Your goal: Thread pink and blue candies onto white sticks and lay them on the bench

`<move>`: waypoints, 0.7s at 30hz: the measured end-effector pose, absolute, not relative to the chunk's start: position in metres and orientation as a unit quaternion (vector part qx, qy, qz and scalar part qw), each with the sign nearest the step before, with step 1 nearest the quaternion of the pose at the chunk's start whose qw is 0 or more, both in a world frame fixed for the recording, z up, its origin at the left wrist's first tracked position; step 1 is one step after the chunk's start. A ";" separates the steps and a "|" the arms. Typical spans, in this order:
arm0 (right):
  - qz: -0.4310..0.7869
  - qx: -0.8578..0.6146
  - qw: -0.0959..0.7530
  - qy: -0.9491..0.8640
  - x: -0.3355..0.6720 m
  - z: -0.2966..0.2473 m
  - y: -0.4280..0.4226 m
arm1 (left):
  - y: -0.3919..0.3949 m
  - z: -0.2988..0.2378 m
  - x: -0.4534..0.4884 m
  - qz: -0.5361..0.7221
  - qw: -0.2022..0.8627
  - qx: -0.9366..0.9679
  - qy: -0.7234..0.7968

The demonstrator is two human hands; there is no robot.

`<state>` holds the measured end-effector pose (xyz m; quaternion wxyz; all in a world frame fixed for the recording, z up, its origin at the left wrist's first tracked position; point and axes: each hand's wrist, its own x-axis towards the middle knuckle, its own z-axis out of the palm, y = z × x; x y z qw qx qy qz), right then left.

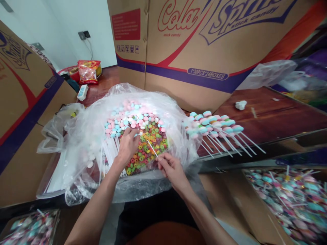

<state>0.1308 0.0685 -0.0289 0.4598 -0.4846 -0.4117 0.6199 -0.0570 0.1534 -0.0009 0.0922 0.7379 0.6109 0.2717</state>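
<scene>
My right hand [171, 167] pinches a thin white stick [152, 148], which slants up to the left over ring-shaped, multicoloured candies [146, 156]. My left hand [128, 144] is curled at the edge between these rings and a heap of pink, blue and white round candies [122, 124]. A pale candy [137, 134] shows at its fingertips, partly covered by the fingers. Beside my left wrist lies a bunch of white sticks [110, 151]. Clear plastic sheeting [163, 98] surrounds the candies.
Candy skewers [217, 124] lie at the right, sticks over the table edge. Large cartons stand behind [178, 51] and at the left [22, 102]. Below right, a box holds many wrapped candies [293, 200]; another candy-filled box [30, 228] is at lower left. A red packet [88, 71] sits behind.
</scene>
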 end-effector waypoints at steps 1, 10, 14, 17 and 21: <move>0.617 -0.486 0.463 -0.411 0.131 -0.029 0.069 | 0.143 -0.001 -0.063 0.270 0.092 0.749 0.599; 0.608 -0.498 0.449 -0.425 0.128 -0.023 0.071 | 0.113 0.003 -0.083 0.312 0.260 0.705 0.581; 0.610 -0.498 0.446 -0.425 0.129 -0.023 0.071 | 0.121 0.007 -0.081 0.338 0.380 0.622 0.595; 0.611 -0.495 0.445 -0.428 0.129 -0.024 0.071 | 0.120 0.006 -0.076 0.328 0.403 0.626 0.582; 0.609 -0.496 0.443 -0.432 0.129 -0.026 0.071 | 0.120 0.002 -0.070 0.296 0.338 0.678 0.581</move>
